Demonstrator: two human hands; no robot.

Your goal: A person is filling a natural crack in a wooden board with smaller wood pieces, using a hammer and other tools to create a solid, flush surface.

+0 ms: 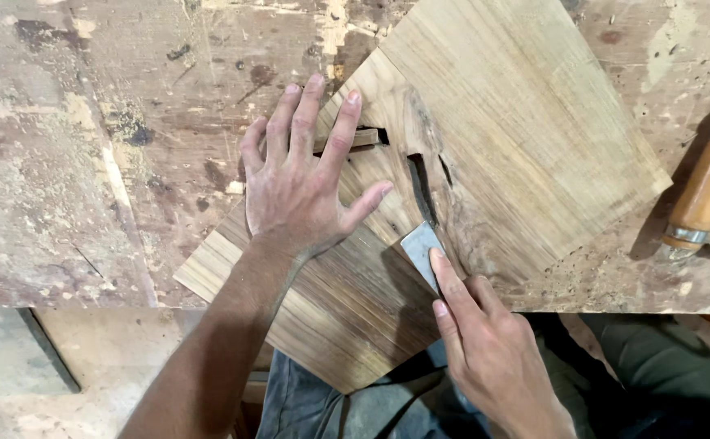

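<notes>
Pressing on wood panel [518, 138]: left hand [294, 191]; right hand [489, 349] with metal scraper [422, 248].

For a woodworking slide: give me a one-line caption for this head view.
Left hand flat on a wooden board, right hand pressing a flat metal blade beside its dark crack.

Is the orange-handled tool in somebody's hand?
No, the orange-handled tool lies alone on the bench, away from both hands.

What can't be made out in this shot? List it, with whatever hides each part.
Head view:
- Chisel blade: handle hidden inside the right hand.
- Wooden-handled tool: cut off by the right edge.
- Board: top cut off by the frame; part covered by the left hand.
- Dark slot: depth unreadable.
</notes>
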